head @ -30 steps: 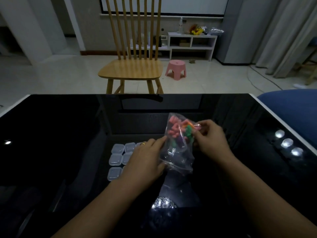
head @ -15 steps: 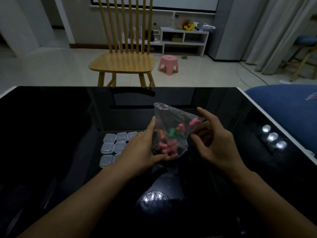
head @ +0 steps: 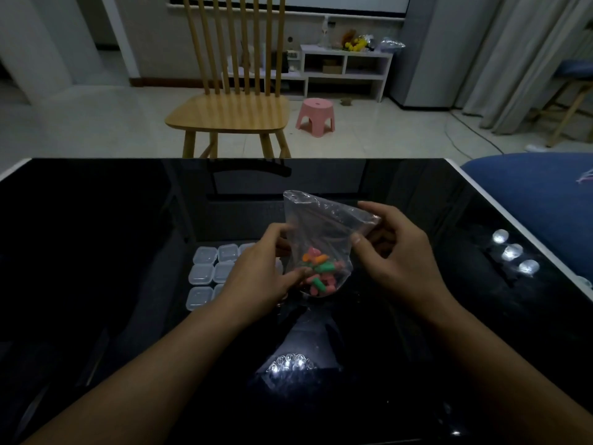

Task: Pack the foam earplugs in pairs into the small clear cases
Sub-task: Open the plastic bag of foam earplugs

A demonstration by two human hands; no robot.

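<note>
both your forearms come in from the bottom corners and meet over the middle of the dark glossy surface (head: 96, 239). your left hand (head: 256, 277) is turned palm toward the centre, wrist bent a little inward, its grip clamped on the left edge of the clear plastic bag (head: 321, 232): the thumb lies low along the bag's side near the earplugs, and the fingers curl behind the plastic where you can't see them fully. your right hand (head: 394, 252) sits slightly higher, palm facing left, with the index finger stretched along the bag's upper right edge and the thumb pressing the front of the plastic below it, so its grip is closed on the bag too. the other fingers are folded loosely behind.

the bag hangs upright between your hands, raised off the surface, its top corner pointing up and away from you. the foam earplugs (head: 317, 271), pink, orange and green, are bunched at the bottom of the bag, close to your left thumb.

the small clear cases (head: 202, 274) sit in rows on the surface just left of your left hand, lids shut, some hidden behind that hand. past the far edge stand a wooden chair (head: 231, 114) and a pink stool (head: 316, 115).
</note>
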